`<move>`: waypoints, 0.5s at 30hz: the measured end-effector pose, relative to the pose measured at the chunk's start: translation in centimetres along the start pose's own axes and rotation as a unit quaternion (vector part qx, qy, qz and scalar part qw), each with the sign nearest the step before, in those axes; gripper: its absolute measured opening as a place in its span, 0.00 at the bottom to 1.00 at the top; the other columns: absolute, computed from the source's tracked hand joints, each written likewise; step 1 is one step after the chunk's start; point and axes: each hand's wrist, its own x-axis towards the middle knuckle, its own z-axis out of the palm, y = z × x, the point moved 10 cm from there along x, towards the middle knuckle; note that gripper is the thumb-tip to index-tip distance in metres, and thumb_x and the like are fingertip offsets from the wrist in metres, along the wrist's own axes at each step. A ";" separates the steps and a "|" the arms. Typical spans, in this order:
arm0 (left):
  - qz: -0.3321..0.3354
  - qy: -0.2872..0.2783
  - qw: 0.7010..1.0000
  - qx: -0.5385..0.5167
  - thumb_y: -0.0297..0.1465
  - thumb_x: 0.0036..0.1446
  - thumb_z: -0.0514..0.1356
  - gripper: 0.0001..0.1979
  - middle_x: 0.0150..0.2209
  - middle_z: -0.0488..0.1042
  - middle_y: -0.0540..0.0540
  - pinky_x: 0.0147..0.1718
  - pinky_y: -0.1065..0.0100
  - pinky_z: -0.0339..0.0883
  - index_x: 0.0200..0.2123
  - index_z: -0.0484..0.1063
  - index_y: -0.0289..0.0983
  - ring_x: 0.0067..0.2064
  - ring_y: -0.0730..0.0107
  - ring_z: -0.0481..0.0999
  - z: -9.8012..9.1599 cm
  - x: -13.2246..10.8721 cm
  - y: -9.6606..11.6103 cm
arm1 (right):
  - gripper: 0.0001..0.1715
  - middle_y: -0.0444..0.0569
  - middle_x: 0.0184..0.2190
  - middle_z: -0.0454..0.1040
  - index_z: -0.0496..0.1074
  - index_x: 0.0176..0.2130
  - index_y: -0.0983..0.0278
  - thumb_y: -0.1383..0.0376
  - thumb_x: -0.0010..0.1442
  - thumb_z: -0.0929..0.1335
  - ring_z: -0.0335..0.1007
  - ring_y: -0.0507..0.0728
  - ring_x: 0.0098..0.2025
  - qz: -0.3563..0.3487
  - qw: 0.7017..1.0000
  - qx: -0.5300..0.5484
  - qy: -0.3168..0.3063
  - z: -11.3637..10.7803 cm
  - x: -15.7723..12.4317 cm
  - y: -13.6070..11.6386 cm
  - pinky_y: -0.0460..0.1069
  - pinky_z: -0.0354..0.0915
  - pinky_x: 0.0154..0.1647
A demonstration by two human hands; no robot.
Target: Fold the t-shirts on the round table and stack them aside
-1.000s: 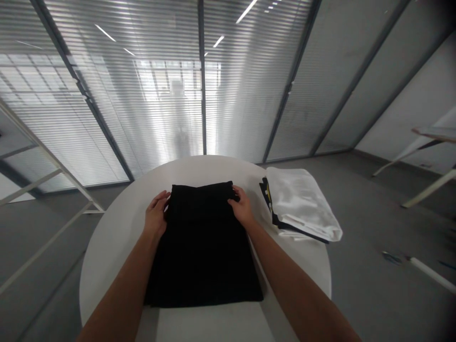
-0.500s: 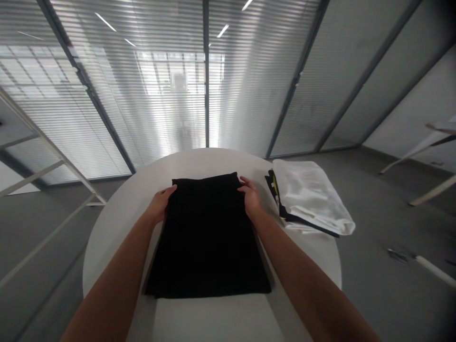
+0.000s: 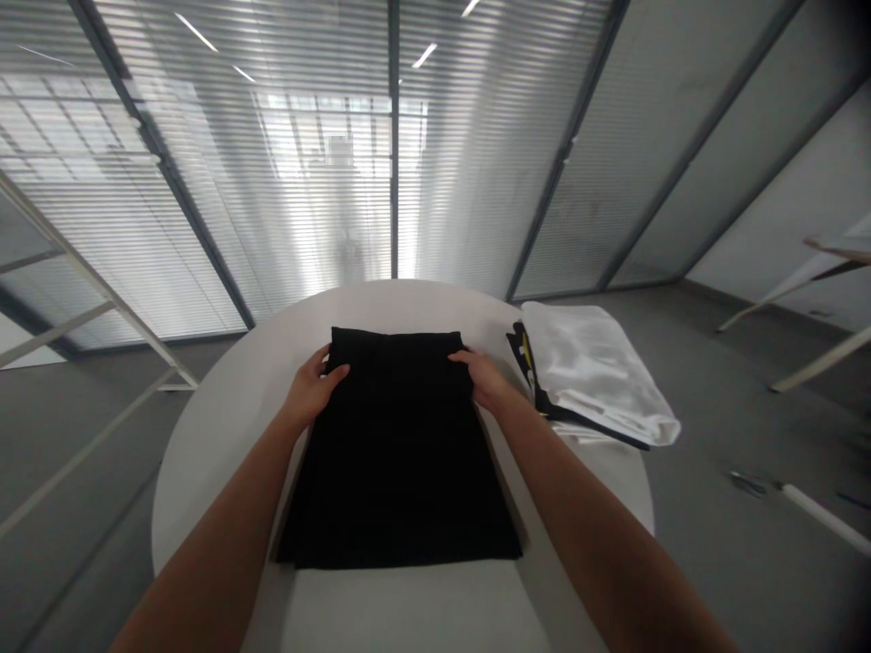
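Black cloth [image 3: 401, 453]: matte, folded, roughly rectangular, on the smooth round bench [image 3: 218, 435]
Left hand [image 3: 315, 385], right hand [image 3: 484, 376]: pinching the cloth's far corners
White fabric [image 3: 592, 363]: glossy, folded, to the right

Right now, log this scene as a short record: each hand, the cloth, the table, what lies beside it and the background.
Left hand: at the left edge of the black cloth, near its far corner, thumb on top
Right hand: at the opposite edge, near the far right corner, thumb on top
Black cloth: folded, lying flat
Table: white, rounded
Beside the cloth: folded white material, to the right, dark layer beneath
Background: panels with blinds
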 end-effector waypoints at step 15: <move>0.028 0.133 0.990 0.045 0.34 0.41 0.73 0.36 0.43 0.79 0.42 0.54 0.57 0.62 0.56 0.70 0.42 0.61 0.48 0.63 -2.7 -0.9 1.9 | 0.22 0.47 0.38 0.77 0.72 0.43 0.63 0.66 0.45 0.71 0.73 0.59 0.41 -0.178 0.952 -0.233 0.087 -0.9 -6.3 -5.6 0.56 0.66 0.47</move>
